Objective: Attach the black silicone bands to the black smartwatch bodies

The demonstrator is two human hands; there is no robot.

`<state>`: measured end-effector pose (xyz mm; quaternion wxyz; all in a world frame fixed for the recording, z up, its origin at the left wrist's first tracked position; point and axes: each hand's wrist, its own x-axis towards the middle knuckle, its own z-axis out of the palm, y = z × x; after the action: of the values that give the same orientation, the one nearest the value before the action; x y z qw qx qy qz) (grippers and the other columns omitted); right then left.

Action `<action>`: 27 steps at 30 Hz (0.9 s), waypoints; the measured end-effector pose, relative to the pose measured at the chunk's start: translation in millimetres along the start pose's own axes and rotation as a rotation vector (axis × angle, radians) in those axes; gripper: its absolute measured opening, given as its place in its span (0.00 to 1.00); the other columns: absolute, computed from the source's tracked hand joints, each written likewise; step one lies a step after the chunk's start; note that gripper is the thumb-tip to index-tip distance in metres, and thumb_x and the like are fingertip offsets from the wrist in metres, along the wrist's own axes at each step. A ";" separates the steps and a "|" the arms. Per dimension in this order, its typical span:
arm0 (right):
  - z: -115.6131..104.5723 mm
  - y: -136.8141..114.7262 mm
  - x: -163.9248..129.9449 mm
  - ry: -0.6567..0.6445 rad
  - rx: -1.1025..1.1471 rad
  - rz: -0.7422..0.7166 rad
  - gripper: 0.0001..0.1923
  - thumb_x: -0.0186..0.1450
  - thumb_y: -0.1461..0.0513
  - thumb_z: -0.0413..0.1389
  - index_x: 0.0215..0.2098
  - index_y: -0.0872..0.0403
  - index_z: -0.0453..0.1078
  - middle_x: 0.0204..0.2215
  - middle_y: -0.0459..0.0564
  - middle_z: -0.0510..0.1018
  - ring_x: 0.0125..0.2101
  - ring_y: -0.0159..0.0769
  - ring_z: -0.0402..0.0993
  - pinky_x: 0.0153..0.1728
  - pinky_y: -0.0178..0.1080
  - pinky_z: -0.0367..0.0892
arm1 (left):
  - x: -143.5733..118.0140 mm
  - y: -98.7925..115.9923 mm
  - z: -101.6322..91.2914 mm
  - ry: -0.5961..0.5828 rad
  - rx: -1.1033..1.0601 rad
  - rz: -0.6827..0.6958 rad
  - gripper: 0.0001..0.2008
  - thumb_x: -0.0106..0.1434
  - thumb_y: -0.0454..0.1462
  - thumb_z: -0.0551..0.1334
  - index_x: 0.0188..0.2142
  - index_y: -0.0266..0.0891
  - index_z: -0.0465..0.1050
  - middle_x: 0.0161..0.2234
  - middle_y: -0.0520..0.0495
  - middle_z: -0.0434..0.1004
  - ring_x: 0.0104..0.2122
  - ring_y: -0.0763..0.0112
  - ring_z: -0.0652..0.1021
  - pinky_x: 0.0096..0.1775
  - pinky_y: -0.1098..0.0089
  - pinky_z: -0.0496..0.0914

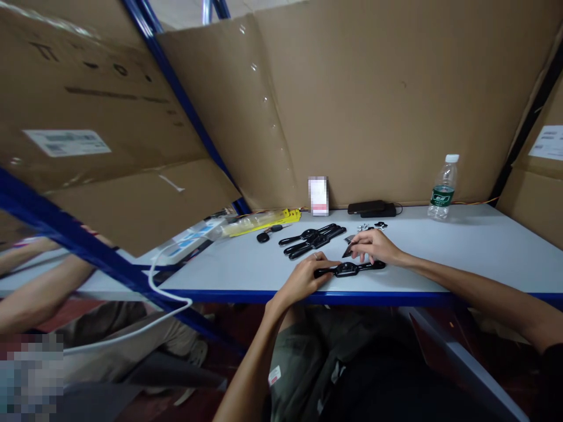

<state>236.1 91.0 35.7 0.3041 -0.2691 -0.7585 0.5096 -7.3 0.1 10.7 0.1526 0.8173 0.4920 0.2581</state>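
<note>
A black spokeshave body (346,269) with two handles lies near the table's front edge. My left hand (305,276) is closed round its left handle. My right hand (375,246) pinches a thin, dark, flat blade (348,248) by its right side, just above and behind the body. Further back on the left lie several more black spokeshaves (311,239) in a loose group. Small shiny metal parts (372,226) sit behind my right hand, too small to make out. My right fingertips are partly hidden from view.
A screwdriver-like black tool (269,233) lies left of the spokeshaves, near yellow-edged plastic packets (264,223). At the back stand a blurred white box (318,196), flat black devices (372,208) and a water bottle (442,190). Another person's arm (48,281) shows beyond the blue frame (185,117).
</note>
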 end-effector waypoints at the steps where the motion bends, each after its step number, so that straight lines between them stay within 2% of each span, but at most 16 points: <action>1: -0.2 -0.9 0.1 -0.023 0.035 0.003 0.13 0.59 0.55 0.61 0.35 0.58 0.76 0.29 0.53 0.83 0.22 0.33 0.76 0.14 0.30 0.63 | 0.0 0.3 0.2 -0.001 0.003 0.001 0.19 0.68 0.38 0.59 0.56 0.45 0.78 0.43 0.44 0.75 0.44 0.62 0.75 0.49 0.64 0.68; 6: -0.1 -2.7 0.1 -0.090 0.155 0.042 0.16 0.58 0.52 0.63 0.34 0.58 0.75 0.31 0.55 0.83 0.25 0.37 0.80 0.16 0.32 0.69 | -0.1 0.1 0.4 0.002 0.003 0.007 0.19 0.68 0.37 0.59 0.56 0.46 0.78 0.42 0.45 0.76 0.44 0.62 0.75 0.49 0.64 0.68; 10: 2.3 2.0 0.4 -0.040 0.207 0.056 0.15 0.53 0.57 0.67 0.34 0.57 0.73 0.28 0.51 0.81 0.25 0.37 0.80 0.18 0.32 0.71 | -0.1 -0.5 0.2 -0.003 0.010 0.007 0.19 0.68 0.38 0.59 0.56 0.45 0.78 0.42 0.45 0.75 0.43 0.62 0.75 0.48 0.64 0.68; 17: 7.3 10.0 2.9 0.032 0.184 0.052 0.13 0.53 0.58 0.67 0.29 0.56 0.70 0.24 0.48 0.79 0.26 0.38 0.80 0.20 0.33 0.74 | 0.3 1.5 2.1 -0.010 0.011 0.008 0.19 0.69 0.38 0.59 0.57 0.47 0.77 0.42 0.45 0.75 0.44 0.62 0.75 0.49 0.65 0.67; 22: 9.1 11.3 5.1 0.041 0.236 0.088 0.19 0.49 0.65 0.64 0.38 0.53 0.66 0.23 0.40 0.75 0.23 0.38 0.79 0.19 0.36 0.75 | 0.6 0.3 3.7 -0.003 0.006 0.016 0.18 0.69 0.38 0.59 0.56 0.46 0.77 0.42 0.45 0.75 0.44 0.62 0.75 0.48 0.65 0.67; 24: 9.3 12.2 6.2 0.022 0.236 0.095 0.20 0.49 0.66 0.63 0.41 0.53 0.67 0.24 0.40 0.74 0.23 0.36 0.78 0.20 0.36 0.75 | 0.9 -0.2 3.8 -0.003 0.002 0.013 0.18 0.69 0.38 0.59 0.56 0.46 0.78 0.42 0.44 0.75 0.43 0.62 0.75 0.48 0.65 0.67; 27: 9.5 15.1 8.8 0.007 0.195 0.078 0.17 0.49 0.67 0.62 0.39 0.55 0.72 0.25 0.42 0.74 0.24 0.33 0.76 0.20 0.33 0.74 | 1.2 -0.3 3.7 -0.002 -0.007 0.015 0.18 0.68 0.37 0.60 0.55 0.46 0.78 0.42 0.44 0.75 0.44 0.62 0.75 0.48 0.65 0.67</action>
<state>224.7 96.6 20.4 0.3116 -0.2694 -0.6934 0.5913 -4.9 1.3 7.8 0.1539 0.8208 0.4847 0.2602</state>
